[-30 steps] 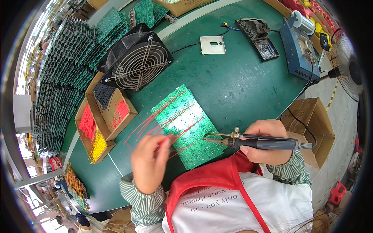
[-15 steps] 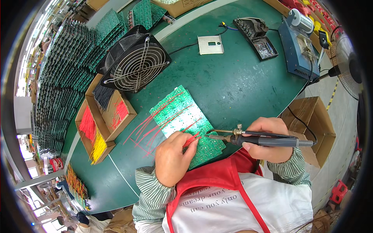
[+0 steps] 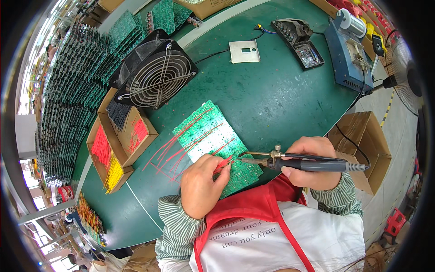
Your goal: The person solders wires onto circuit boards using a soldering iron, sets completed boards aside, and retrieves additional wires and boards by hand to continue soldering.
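A green circuit board lies on the table in front of me, with several red wires trailing off it to the left. My left hand rests at the board's near left edge, thumb and forefinger pinching red wire. In my right hand is a soldering iron with a thin solder feed tube clamped along it. Its tip points left and meets the board close to the pinched wire ends; whether it touches the wire I cannot tell.
A black fan stands behind a cardboard box of red, yellow and dark wires. Stacked circuit boards rise at left. Farther back are a white plate, a black tray and a blue soldering station. An open carton stands right.
Almost nothing differs. Both hands, the iron and the board keep their places; the fan and wire box appear slightly shifted left with the view.
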A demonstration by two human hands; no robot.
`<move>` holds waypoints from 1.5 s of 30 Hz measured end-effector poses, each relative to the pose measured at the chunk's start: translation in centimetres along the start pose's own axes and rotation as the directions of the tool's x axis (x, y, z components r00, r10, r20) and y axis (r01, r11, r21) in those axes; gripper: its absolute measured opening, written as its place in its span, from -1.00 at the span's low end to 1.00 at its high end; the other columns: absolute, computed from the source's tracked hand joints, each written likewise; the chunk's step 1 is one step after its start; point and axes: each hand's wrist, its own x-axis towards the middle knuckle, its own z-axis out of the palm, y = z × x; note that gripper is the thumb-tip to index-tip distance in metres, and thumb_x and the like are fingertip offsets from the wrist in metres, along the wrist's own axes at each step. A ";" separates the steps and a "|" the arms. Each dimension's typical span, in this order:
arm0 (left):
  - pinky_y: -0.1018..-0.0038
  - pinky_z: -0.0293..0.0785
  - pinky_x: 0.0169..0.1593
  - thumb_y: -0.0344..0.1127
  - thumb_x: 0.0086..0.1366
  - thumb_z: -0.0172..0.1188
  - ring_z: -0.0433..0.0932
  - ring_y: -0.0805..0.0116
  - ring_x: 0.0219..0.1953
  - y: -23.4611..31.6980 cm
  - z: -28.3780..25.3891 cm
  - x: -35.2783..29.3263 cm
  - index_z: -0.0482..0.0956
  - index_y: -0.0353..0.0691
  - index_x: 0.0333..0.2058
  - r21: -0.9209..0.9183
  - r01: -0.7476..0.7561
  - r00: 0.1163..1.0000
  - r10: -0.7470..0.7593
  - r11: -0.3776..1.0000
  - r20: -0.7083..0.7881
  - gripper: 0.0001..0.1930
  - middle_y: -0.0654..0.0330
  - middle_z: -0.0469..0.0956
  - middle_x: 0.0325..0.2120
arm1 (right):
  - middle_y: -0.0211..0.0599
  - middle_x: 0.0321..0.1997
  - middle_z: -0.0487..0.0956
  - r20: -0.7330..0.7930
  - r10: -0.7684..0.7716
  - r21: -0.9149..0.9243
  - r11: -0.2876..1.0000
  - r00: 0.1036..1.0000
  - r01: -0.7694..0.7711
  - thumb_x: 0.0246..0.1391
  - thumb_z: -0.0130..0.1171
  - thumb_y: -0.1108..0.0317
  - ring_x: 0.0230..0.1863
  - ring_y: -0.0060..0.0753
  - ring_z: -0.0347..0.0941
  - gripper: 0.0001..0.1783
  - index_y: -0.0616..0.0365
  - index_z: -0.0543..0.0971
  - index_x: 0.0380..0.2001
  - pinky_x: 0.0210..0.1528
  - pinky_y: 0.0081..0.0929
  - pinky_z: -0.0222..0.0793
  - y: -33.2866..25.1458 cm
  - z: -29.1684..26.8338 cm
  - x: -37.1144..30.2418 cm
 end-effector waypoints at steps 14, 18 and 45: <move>0.48 0.33 -0.51 -0.46 0.09 0.28 0.41 0.35 -0.59 -0.4 -4.8 0.1 0.54 -0.29 -0.47 0.413 0.188 0.879 0.035 0.891 -0.475 -0.92 0.16 0.48 -0.56 | -0.38 -0.66 0.52 -0.066 0.006 -0.012 1.000 0.998 -0.007 -0.22 0.32 0.44 -0.67 -0.61 0.43 -0.81 0.27 0.53 -0.50 -0.59 -0.64 0.31 0.1 -1.0 -0.8; 0.51 0.27 -0.54 -0.46 0.09 0.28 0.38 0.40 -0.62 1.6 -1.6 0.4 0.55 -0.30 -0.46 0.110 -0.045 0.990 0.059 0.993 -0.125 -0.91 0.19 0.48 -0.56 | -0.39 -0.67 0.51 -0.078 0.008 -0.013 1.000 0.997 -0.009 -0.23 0.31 0.44 -0.67 -0.61 0.42 -0.82 0.26 0.53 -0.51 -0.59 -0.64 0.31 0.0 -1.3 -0.9; 0.45 0.33 -0.48 -0.44 0.10 0.27 0.43 0.28 -0.58 1.3 0.8 1.3 0.56 -0.33 -0.47 -0.018 -0.036 0.999 0.035 0.999 -0.004 -0.91 0.13 0.48 -0.55 | -0.37 -0.66 0.52 -0.093 0.004 -0.028 1.000 0.996 -0.006 -0.24 0.33 0.43 -0.66 -0.58 0.44 -0.80 0.23 0.51 -0.52 -0.59 -0.63 0.31 -0.1 -1.9 -1.1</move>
